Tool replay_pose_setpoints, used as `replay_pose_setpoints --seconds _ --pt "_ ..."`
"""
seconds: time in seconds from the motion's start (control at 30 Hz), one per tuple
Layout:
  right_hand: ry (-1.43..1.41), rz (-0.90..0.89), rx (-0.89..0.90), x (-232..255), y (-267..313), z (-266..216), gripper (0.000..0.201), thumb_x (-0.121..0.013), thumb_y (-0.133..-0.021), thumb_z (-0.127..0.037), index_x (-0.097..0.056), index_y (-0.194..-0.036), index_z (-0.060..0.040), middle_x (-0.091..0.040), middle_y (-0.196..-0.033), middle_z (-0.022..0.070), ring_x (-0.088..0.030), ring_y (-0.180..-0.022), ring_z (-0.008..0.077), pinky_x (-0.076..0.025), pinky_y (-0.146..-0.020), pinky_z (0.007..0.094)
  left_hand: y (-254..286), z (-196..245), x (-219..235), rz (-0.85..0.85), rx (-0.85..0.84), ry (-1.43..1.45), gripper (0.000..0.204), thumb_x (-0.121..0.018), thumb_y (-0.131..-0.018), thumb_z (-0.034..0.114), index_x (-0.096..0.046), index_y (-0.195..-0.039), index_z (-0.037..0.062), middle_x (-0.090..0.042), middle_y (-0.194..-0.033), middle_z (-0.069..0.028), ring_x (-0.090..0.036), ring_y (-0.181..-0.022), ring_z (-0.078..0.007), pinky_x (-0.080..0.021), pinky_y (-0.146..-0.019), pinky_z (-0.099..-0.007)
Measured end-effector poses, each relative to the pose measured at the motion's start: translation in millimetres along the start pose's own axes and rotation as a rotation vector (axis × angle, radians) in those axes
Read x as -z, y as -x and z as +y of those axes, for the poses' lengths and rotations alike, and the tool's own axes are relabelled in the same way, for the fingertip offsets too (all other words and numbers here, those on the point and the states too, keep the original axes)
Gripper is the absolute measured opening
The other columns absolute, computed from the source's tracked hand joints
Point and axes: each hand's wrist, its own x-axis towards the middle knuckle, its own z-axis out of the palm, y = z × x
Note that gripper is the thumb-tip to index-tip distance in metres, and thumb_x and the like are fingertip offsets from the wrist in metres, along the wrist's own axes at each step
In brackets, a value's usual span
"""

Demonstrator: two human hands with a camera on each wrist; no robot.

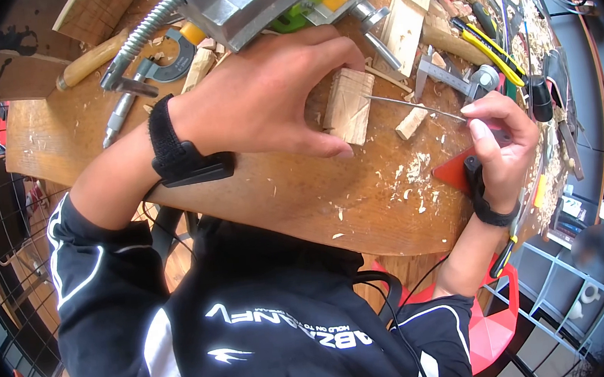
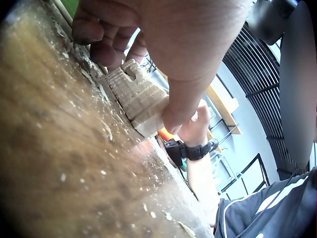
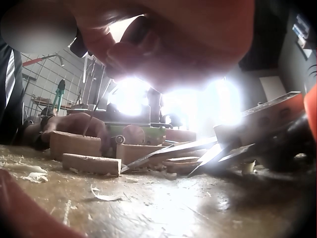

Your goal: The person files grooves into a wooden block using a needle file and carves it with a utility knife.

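Note:
A small carved wooden block (image 1: pixel 349 107) lies on the wooden bench. The left hand (image 1: pixel 263 97) arches round it, thumb at the near end and fingers at the far side; in the left wrist view the thumb touches the block (image 2: pixel 136 96). The right hand (image 1: pixel 504 139) pinches a thin metal tool (image 1: pixel 419 108) between thumb and fingers, and its tip meets the block's top near the right edge. In the right wrist view the thin tool (image 3: pixel 97 106) slants down onto the block (image 3: pixel 75 145).
A metal vise (image 1: pixel 246 7) stands beyond the left hand. A micrometer (image 1: pixel 174 58), calipers (image 1: pixel 449 79), yellow-handled pliers (image 1: pixel 488 51) and wood scraps (image 1: pixel 411 123) lie around the block. An orange-red object (image 1: pixel 455 171) sits beside the right hand. Shavings (image 1: pixel 418 169) litter the bench.

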Motion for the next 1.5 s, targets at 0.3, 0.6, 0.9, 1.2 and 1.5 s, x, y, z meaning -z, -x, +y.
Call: replay_pose_setpoints --seconds 0.3,0.6,0.9,1.2,1.5 --pt "-0.002 0.035 -0.016 -1.6 -0.1 -3.8 0.014 -0.069 -0.081 0.004 -0.073 -0.095 0.0020 -0.070 -0.088 0.0046 -0.066 -0.077 0.0089 -0.052 -0.072 0.0220 0.1 -1.0 0.3 0.001 0.003 0.004 0.075 -0.095 -0.066 0.035 -0.060 -0.124 0.0030 -0.064 -0.116 -0.0149 -0.068 -0.101 -0.0326 -0.055 -0.084 -0.0387" --pt "-0.003 0.026 -0.042 -0.1 2.2 -1.6 0.012 -0.071 -0.085 0.001 -0.071 -0.097 0.0023 -0.071 -0.093 0.0055 -0.068 -0.080 0.0095 -0.054 -0.075 0.0233 0.3 -1.2 -1.4 0.009 -0.008 -0.006 0.075 -0.095 -0.066 0.036 -0.060 -0.124 0.0028 -0.064 -0.116 -0.0152 -0.068 -0.101 -0.0332 -0.055 -0.085 -0.0389" --pt "-0.038 -0.009 -0.017 2.6 1.7 0.4 0.013 -0.072 -0.084 0.004 -0.071 -0.097 0.0026 -0.071 -0.090 0.0055 -0.069 -0.080 0.0093 -0.054 -0.075 0.0228 -0.4 -0.7 0.2 0.000 -0.001 -0.010 0.076 -0.096 -0.066 0.036 -0.060 -0.124 0.0027 -0.064 -0.115 -0.0148 -0.068 -0.099 -0.0326 -0.055 -0.084 -0.0383" --pt "-0.048 0.001 -0.021 0.9 1.4 0.6 0.016 -0.074 -0.082 0.005 -0.072 -0.098 0.0023 -0.072 -0.089 0.0062 -0.069 -0.080 0.0104 -0.055 -0.075 0.0241 -0.8 -0.3 0.5 -0.007 -0.001 -0.004 0.075 -0.095 -0.067 0.035 -0.060 -0.125 0.0030 -0.064 -0.114 -0.0144 -0.068 -0.098 -0.0318 -0.055 -0.083 -0.0383" --pt "0.002 0.002 -0.014 -1.1 -0.2 -1.5 0.014 -0.071 -0.083 0.005 -0.071 -0.096 0.0024 -0.070 -0.087 0.0048 -0.068 -0.078 0.0095 -0.053 -0.072 0.0226 -0.4 -2.6 -1.2 0.003 -0.013 -0.015 0.075 -0.096 -0.066 0.034 -0.060 -0.125 0.0030 -0.063 -0.114 -0.0142 -0.068 -0.099 -0.0317 -0.055 -0.084 -0.0380"
